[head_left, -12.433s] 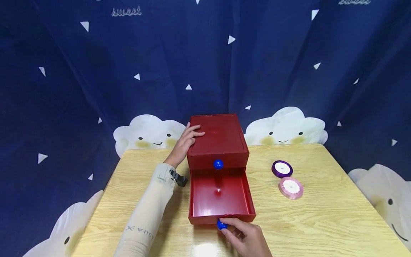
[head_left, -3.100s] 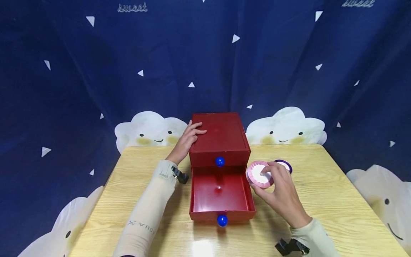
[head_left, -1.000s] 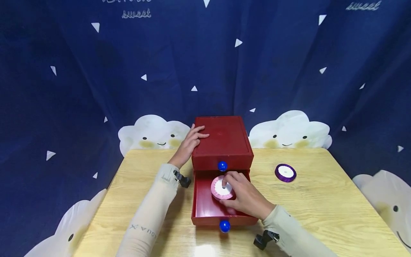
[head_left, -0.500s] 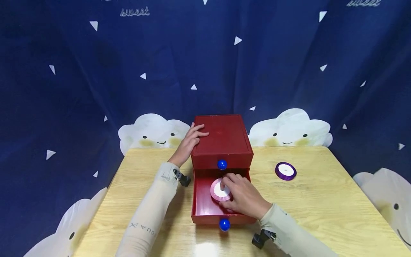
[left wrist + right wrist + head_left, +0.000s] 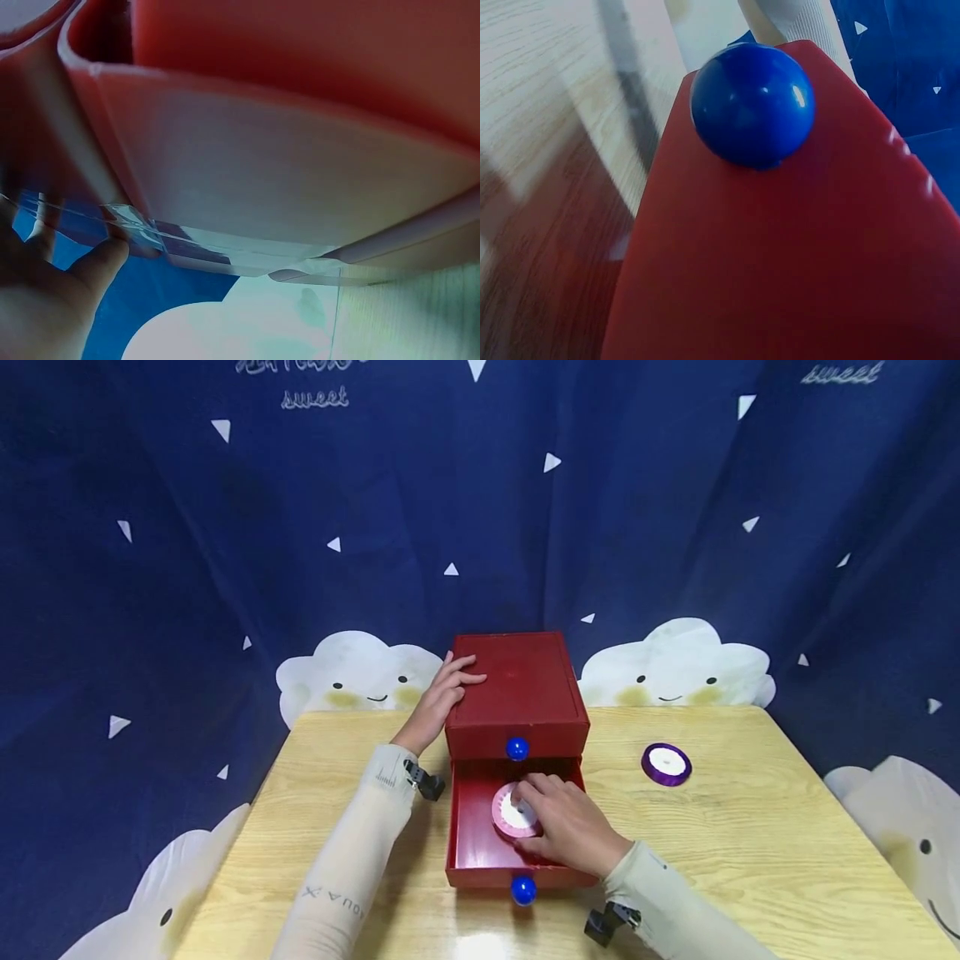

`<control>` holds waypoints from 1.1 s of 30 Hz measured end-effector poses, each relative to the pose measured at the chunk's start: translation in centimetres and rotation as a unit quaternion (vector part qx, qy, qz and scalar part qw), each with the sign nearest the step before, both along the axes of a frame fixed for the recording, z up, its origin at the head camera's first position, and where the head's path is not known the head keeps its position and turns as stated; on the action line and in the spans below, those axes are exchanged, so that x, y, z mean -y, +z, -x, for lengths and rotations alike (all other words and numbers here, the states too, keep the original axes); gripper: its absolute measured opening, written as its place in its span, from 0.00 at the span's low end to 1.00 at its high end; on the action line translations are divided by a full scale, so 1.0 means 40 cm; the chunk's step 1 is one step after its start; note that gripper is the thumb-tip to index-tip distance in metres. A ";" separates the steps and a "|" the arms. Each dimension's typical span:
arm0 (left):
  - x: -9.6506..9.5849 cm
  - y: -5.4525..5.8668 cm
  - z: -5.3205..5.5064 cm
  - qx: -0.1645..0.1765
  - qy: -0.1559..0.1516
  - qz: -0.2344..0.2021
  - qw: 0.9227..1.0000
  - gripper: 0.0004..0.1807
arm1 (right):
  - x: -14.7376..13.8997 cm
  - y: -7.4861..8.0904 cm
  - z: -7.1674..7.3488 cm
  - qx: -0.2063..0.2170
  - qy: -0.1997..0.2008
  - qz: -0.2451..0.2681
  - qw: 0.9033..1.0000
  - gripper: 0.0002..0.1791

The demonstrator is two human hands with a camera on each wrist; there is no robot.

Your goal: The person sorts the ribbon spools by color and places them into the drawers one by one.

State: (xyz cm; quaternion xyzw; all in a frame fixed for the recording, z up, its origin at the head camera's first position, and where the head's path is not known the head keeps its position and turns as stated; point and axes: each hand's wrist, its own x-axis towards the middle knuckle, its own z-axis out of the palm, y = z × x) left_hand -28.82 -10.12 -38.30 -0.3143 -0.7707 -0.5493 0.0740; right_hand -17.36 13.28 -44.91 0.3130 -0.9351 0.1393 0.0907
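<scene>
A small red two-drawer cabinet point(image 5: 517, 681) stands on the table with its lower drawer point(image 5: 472, 852) pulled out. In that drawer a roll of pink ribbon point(image 5: 507, 823) lies on its white spool. My right hand point(image 5: 573, 827) reaches in from the right, with its thumb at the roll's edge and its fingers over the middle, pinching it. Spread over the cabinet's left side and top edge, my left hand point(image 5: 437, 703) rests with extended fingers. The right wrist view shows only the drawer's red front point(image 5: 780, 262) and its blue knob point(image 5: 751, 105); the hand is out of that view.
To the cabinet's right a roll of purple ribbon point(image 5: 667, 765) lies flat on the wooden table point(image 5: 750, 843). The upper drawer, with its blue knob point(image 5: 517, 748), is closed. A dark blue curtain point(image 5: 480, 510) with white clouds hangs behind.
The right hand has left the lower drawer's knob, picked up the pink ribbon roll beside the purple one and carried it left into the drawer. The left hand stays on the cabinet.
</scene>
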 end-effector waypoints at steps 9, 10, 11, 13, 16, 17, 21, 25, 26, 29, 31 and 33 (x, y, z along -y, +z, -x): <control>0.007 -0.004 0.001 0.000 0.003 -0.001 1.000 0.21 | 0.007 -0.002 0.003 0.002 0.012 0.001 1.000 0.36; 0.008 -0.003 0.001 0.001 0.004 -0.001 1.000 0.21 | 0.009 -0.002 0.003 0.002 0.012 0.003 1.000 0.36; 0.008 -0.002 0.002 0.001 0.005 0.000 1.000 0.21 | 0.009 -0.001 0.003 0.004 0.011 0.005 1.000 0.36; 0.007 0.001 0.003 -0.001 0.004 0.002 1.000 0.21 | 0.009 -0.001 0.003 0.007 0.008 0.009 1.000 0.36; 0.003 0.003 0.002 -0.002 0.002 0.001 1.000 0.21 | 0.004 -0.001 0.002 0.005 0.004 0.016 1.000 0.36; 0.002 0.003 0.002 -0.002 0.001 0.002 1.000 0.21 | 0.002 -0.001 0.002 0.007 0.004 0.018 1.000 0.36; -0.004 0.004 -0.001 0.001 -0.001 0.007 1.000 0.21 | -0.006 -0.003 0.002 0.004 0.009 0.021 1.000 0.35; -0.005 0.007 -0.001 0.002 -0.002 0.012 1.000 0.21 | -0.008 -0.004 0.003 -0.001 0.014 0.030 0.999 0.33; -0.005 0.007 -0.001 0.002 -0.001 0.012 1.000 0.21 | -0.007 -0.003 0.003 -0.002 0.015 0.032 0.999 0.33; -0.002 0.005 -0.003 0.006 0.005 0.004 1.000 0.22 | -0.004 0.000 0.002 0.000 0.018 0.034 0.999 0.32; -0.002 0.002 -0.003 0.006 0.008 -0.001 1.000 0.22 | -0.004 0.002 0.001 0.000 0.020 0.030 0.999 0.32; -0.006 -0.001 -0.003 0.007 0.005 -0.003 1.000 0.22 | -0.008 0.002 -0.001 0.002 0.014 0.025 1.000 0.32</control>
